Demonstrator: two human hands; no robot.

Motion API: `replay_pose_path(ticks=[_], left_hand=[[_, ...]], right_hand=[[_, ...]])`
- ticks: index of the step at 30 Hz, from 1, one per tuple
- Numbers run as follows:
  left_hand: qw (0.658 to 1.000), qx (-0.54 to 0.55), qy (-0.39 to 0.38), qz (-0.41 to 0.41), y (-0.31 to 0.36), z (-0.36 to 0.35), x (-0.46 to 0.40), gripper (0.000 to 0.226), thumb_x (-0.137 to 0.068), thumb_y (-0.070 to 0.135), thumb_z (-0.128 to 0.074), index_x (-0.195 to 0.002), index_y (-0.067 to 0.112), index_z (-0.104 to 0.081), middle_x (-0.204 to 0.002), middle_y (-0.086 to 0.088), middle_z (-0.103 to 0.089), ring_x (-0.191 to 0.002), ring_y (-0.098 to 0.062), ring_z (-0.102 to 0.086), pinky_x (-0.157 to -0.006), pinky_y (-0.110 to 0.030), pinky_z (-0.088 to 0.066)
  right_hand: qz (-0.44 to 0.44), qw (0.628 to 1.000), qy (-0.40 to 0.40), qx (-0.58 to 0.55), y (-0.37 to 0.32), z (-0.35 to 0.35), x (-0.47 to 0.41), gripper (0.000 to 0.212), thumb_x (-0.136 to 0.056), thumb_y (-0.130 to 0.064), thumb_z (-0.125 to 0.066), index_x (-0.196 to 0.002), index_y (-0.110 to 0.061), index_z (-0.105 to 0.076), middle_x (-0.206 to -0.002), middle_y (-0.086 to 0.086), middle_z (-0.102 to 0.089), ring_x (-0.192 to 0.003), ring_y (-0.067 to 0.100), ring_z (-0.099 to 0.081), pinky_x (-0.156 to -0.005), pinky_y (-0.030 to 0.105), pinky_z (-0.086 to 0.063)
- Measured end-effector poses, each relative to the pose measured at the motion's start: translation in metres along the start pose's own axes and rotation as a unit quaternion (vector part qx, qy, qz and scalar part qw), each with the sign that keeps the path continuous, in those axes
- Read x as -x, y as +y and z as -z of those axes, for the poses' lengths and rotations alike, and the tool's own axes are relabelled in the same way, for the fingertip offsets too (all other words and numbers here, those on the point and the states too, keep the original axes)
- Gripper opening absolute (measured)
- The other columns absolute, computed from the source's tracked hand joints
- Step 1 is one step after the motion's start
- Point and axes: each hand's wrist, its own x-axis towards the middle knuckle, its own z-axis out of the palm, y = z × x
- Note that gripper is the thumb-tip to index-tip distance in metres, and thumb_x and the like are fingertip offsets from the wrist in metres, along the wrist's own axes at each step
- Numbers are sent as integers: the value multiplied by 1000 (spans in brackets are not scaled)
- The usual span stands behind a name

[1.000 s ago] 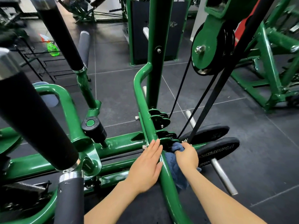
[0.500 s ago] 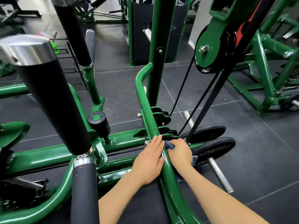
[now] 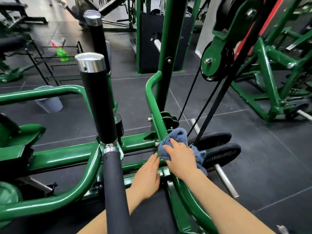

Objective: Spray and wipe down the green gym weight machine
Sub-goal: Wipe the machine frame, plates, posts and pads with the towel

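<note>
The green weight machine fills the lower half of the view, with a curved green tube rising at centre. My right hand presses a blue cloth against that tube near its bolted bracket, fingers spread flat over the cloth. My left hand rests with straight fingers on the frame just below and left of the cloth, holding nothing. A green spray bottle stands far off on a black wire rack at the upper left.
A black padded handle with chrome cap stands upright just left of my hands. Two black weight plates on a chrome bar lie right of the cloth. A pulley with black belts hangs above. A grey bucket sits left.
My right hand has moved the cloth from the tube's right side up and over its top. My left hand slid down and left along the frame. The view shifted right.
</note>
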Motion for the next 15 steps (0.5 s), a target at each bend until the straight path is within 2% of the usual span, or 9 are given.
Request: replay_pose_path(ticks=[2, 3, 5, 6, 8, 11, 15], left_hand=[[1000, -19, -7, -2, 1, 6, 5, 66, -97, 18, -41, -155, 12, -8, -162, 0, -2, -149, -14, -5, -118, -22, -10], [1000, -23, -14, -5, 4, 11, 15, 65, -98, 17, -40, -154, 11, -8, -162, -1, -1, -149, -14, -3, -118, -22, -8], [999, -29, -22, -7, 7, 16, 20, 63, -99, 15, -38, -154, 11, -9, -162, -1, 1, -149, -14, -2, -118, -23, -8], [999, -32, -21, -11, 8, 19, 24, 62, -99, 15, -38, -154, 11, -10, -162, -1, 0, -149, -14, -2, -119, -23, -9], [999, -38, -17, -14, 10, 24, 32, 61, -99, 14, -37, -154, 12, -12, -162, 0, -1, -149, -13, -2, -119, -23, -9], [999, -44, -19, -14, 10, 28, 39, 60, -99, 13, -36, -154, 11, -12, -162, -1, -2, -149, -13, -3, -118, -22, -7], [999, -49, -19, -11, 4, 26, 42, 60, -97, 10, -38, -153, 11, -15, -162, -2, -5, -149, -14, -5, -118, -23, -8]], right_hand=[[1, 1000, 7, 22, 2, -5, 21, 48, -91, -33, -55, -137, -27, -44, -147, 7, -36, -123, 31, -42, -88, 40, -42], [-2, 999, 15, 30, 0, -4, 40, 47, -84, -31, -61, -130, -27, -51, -136, 8, -47, -112, 32, -50, -78, 39, -45], [-8, 999, 7, 43, 2, -10, 69, 46, -56, -33, -81, -99, -25, -67, -103, 8, -65, -80, 28, -61, -51, 36, -46], [-5, 998, 12, 56, 0, -13, 83, 50, -39, -34, -87, -84, -24, -70, -89, 7, -67, -68, 26, -61, -43, 34, -43], [-7, 998, 4, 57, -7, -22, 99, 56, -19, -28, -90, -71, -20, -70, -78, 9, -65, -58, 27, -58, -40, 33, -41], [4, 998, 19, 68, -20, -21, 99, 49, -16, -15, -89, -57, -16, -63, -67, 9, -56, -52, 28, -53, -39, 32, -36], [6, 998, 25, 53, -22, -18, 58, 47, -14, -12, -88, -53, -16, -61, -65, 9, -53, -52, 26, -54, -40, 27, -25]])
